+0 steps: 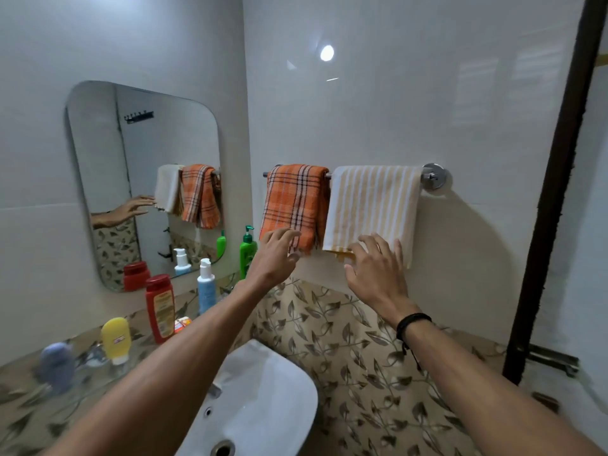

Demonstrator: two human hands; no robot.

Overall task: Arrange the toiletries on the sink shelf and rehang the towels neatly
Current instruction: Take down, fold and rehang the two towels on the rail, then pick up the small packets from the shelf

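An orange plaid towel (296, 199) and a white towel with yellow stripes (375, 205) hang side by side on a chrome towel bar (434, 176). My left hand (276, 255) is open, its fingertips at the plaid towel's lower edge. My right hand (375, 268) is open with spread fingers over the striped towel's bottom hem. On the glass shelf (98, 366) stand a red bottle (160, 307), a yellow tube (115, 339), a blue-white pump bottle (206, 286), a green pump bottle (247, 251) and a blurred blue item (56, 365).
A mirror (144, 179) hangs on the left wall above the shelf. The white sink (260, 403) sits below my arms. A small orange pack (183, 324) lies on the shelf. A dark door frame (552, 205) stands at the right.
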